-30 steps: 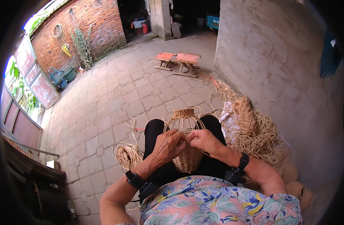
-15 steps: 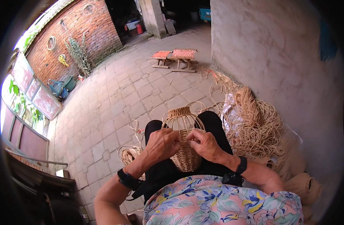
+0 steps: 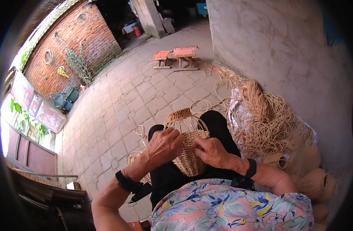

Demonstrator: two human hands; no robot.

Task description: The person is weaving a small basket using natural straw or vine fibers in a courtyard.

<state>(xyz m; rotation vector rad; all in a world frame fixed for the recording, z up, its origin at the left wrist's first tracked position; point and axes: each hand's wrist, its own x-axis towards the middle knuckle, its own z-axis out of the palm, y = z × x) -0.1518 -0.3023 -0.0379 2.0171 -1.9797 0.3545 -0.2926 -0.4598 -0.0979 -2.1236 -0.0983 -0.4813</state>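
Paved ground (image 3: 118,104) stretches to a brick wall (image 3: 88,34), with two stools (image 3: 185,52) standing on it. Between the black-clad thighs (image 3: 218,125) sits the basket (image 3: 190,163), woven below, with bare ribs (image 3: 186,125) above and a tight collar (image 3: 179,114) on top. Both hands meet near the upper part of its weave: the left hand (image 3: 165,145) is curled, fingertips hidden, and the right hand (image 3: 211,151) has thumb and forefinger drawn in; whether either pinches a strand, I cannot tell. An uneven pull could bend a rib or leave the weave slack, and parting knees could let the basket tip. Loose cord (image 3: 268,131), heaped beside and over a white sheet (image 3: 236,101) at the right, might snag, being so tangled. What the basket holds, if anything, is hidden. Other baskets (image 3: 313,181) lie at the lower right, their contents likewise unseen; the green bucket (image 3: 71,94) is too far off to judge.
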